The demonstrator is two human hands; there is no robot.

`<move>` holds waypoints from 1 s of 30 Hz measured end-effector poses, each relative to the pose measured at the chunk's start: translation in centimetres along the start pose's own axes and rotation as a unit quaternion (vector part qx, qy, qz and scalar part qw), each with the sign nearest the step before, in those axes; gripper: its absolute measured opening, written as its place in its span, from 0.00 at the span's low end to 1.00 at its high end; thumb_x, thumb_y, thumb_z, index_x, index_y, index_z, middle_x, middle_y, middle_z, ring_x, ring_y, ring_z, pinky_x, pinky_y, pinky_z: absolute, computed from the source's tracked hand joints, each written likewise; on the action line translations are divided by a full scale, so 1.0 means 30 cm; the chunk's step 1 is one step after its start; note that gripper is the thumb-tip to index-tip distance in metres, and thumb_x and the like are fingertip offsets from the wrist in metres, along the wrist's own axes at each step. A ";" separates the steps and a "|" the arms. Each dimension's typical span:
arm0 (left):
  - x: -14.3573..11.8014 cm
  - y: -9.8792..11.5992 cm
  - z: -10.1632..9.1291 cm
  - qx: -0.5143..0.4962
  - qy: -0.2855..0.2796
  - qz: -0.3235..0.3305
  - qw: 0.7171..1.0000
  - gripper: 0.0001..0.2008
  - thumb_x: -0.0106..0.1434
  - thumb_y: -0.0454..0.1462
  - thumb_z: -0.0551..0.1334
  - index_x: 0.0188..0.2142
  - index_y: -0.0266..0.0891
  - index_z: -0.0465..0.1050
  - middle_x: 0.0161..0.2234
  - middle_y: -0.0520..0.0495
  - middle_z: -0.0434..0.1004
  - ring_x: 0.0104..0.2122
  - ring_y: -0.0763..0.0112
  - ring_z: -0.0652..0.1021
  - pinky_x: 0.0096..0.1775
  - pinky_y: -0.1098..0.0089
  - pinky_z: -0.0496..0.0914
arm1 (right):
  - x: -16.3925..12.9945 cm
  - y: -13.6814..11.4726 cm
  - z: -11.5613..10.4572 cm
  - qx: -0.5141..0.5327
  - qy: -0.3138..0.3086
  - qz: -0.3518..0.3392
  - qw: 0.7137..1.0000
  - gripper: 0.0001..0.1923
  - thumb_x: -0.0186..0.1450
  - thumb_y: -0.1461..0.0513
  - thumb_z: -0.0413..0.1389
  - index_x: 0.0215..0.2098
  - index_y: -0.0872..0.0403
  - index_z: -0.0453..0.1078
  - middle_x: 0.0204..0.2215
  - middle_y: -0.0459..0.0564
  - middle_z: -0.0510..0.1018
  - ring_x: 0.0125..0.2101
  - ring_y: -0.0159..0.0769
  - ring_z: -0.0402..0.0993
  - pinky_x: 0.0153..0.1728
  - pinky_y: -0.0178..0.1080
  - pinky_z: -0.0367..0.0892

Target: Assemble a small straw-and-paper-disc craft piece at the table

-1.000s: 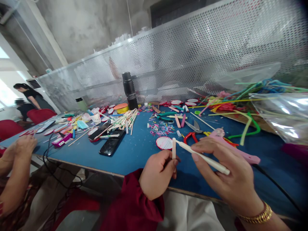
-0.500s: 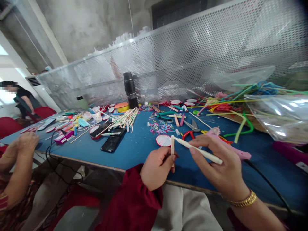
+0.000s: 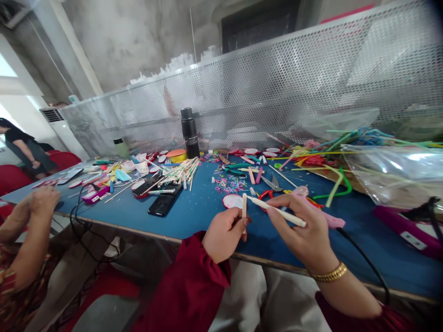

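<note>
My left hand is closed around a short, pale stick with a rounded top, held upright over the table's front edge. In my right hand, a cream pen-shaped tool is pinched between thumb and fingers. Its narrow tip points left, close beside the stick's top; I cannot tell whether they touch. Behind my left hand lies a white disc with a red rim. A pink corded tool is partly hidden behind my right hand.
Beyond my hands lie small coloured bands, pliers and scissors. A black bottle stands by the perforated metal screen. Pipe cleaners and a plastic bag are at right. Another person's hands are at left.
The view has shifted slightly, bringing a purple power strip at right further into sight. Both hands keep their grips, with the tool's tip still beside the stick's top.
</note>
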State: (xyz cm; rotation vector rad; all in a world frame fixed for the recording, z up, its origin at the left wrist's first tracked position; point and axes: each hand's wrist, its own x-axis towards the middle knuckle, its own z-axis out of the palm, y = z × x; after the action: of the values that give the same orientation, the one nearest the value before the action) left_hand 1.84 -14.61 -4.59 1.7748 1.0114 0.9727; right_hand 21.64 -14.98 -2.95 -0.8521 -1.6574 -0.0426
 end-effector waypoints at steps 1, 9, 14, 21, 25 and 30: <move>0.000 -0.001 0.000 -0.002 0.002 0.001 1.000 0.14 0.71 0.45 0.56 0.41 0.37 0.73 0.23 0.53 0.72 0.22 0.75 0.68 0.31 0.73 0.64 | 0.001 0.000 0.000 0.000 0.003 0.001 1.000 0.01 0.67 0.61 0.61 0.37 0.50 0.74 0.31 0.48 0.81 0.31 0.39 0.79 0.32 0.40 0.73; 0.001 -0.005 0.002 -0.005 -0.001 0.000 1.000 0.14 0.71 0.45 0.56 0.42 0.37 0.74 0.23 0.53 0.72 0.22 0.75 0.68 0.31 0.73 0.64 | -0.001 0.001 0.003 -0.003 -0.001 -0.010 1.000 0.02 0.66 0.62 0.61 0.38 0.50 0.75 0.33 0.49 0.82 0.33 0.41 0.80 0.36 0.43 0.74; -0.001 -0.001 -0.001 0.003 -0.002 0.001 1.000 0.14 0.71 0.45 0.57 0.43 0.37 0.74 0.24 0.53 0.73 0.22 0.76 0.68 0.31 0.74 0.64 | -0.003 0.000 0.001 -0.012 0.006 0.003 1.000 0.02 0.66 0.61 0.61 0.39 0.50 0.74 0.33 0.49 0.82 0.31 0.40 0.79 0.35 0.43 0.73; -0.004 0.002 0.001 -0.006 -0.002 -0.002 1.000 0.14 0.71 0.46 0.56 0.42 0.37 0.73 0.24 0.53 0.72 0.22 0.75 0.68 0.30 0.74 0.63 | 0.001 -0.003 0.002 0.001 0.003 -0.025 1.000 0.03 0.66 0.63 0.61 0.38 0.49 0.74 0.33 0.48 0.82 0.32 0.40 0.79 0.36 0.43 0.73; -0.003 -0.002 0.000 -0.008 -0.002 -0.002 1.000 0.15 0.71 0.46 0.57 0.42 0.37 0.73 0.24 0.53 0.72 0.23 0.75 0.68 0.29 0.74 0.63 | -0.004 0.001 -0.001 -0.008 0.005 -0.004 1.000 0.03 0.67 0.62 0.61 0.39 0.50 0.74 0.33 0.48 0.82 0.32 0.40 0.79 0.35 0.42 0.73; -0.003 -0.003 0.000 -0.009 0.000 0.003 1.000 0.14 0.71 0.46 0.57 0.42 0.38 0.73 0.24 0.53 0.72 0.22 0.76 0.68 0.30 0.74 0.64 | -0.002 0.001 -0.002 0.002 0.002 -0.014 1.000 0.01 0.67 0.62 0.61 0.38 0.49 0.74 0.32 0.48 0.81 0.31 0.41 0.79 0.34 0.43 0.72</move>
State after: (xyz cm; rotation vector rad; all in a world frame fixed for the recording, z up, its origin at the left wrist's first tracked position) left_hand 1.80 -14.65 -4.70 1.7629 0.9951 0.9820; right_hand 21.69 -15.00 -2.99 -0.8243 -1.6650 -0.0603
